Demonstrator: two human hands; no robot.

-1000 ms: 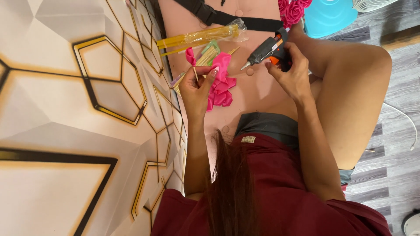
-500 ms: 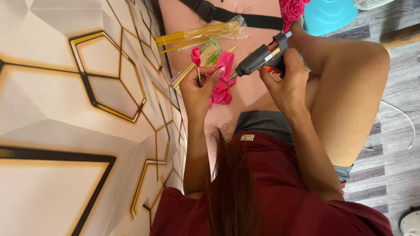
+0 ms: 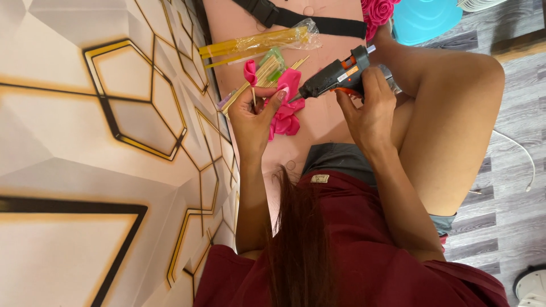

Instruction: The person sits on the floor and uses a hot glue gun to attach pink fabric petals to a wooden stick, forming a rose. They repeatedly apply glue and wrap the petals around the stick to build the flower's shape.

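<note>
My left hand (image 3: 254, 119) pinches a thin wooden stick (image 3: 253, 96) topped with a small pink ribbon bud (image 3: 250, 72). My right hand (image 3: 368, 111) grips a black and orange glue gun (image 3: 335, 78), its nozzle pointing left toward the left fingertips and nearly touching them. Loose pink ribbon (image 3: 286, 111) lies on the pink mat (image 3: 239, 23) just behind the left hand. A bundle of wooden skewers (image 3: 267, 77) lies under the bud.
A clear bag of yellow glue sticks (image 3: 259, 42) lies on the mat beside a black strap (image 3: 301, 20). Pink ribbon roses (image 3: 376, 11) and a turquoise container (image 3: 424, 20) sit at the top. A hexagon-patterned wall (image 3: 102, 142) fills the left; grey wood floor (image 3: 512, 159) lies right.
My right hand has brought the glue gun leftward, its nozzle now close to my left fingertips. My left hand has raised the stick with the pink bud slightly.
</note>
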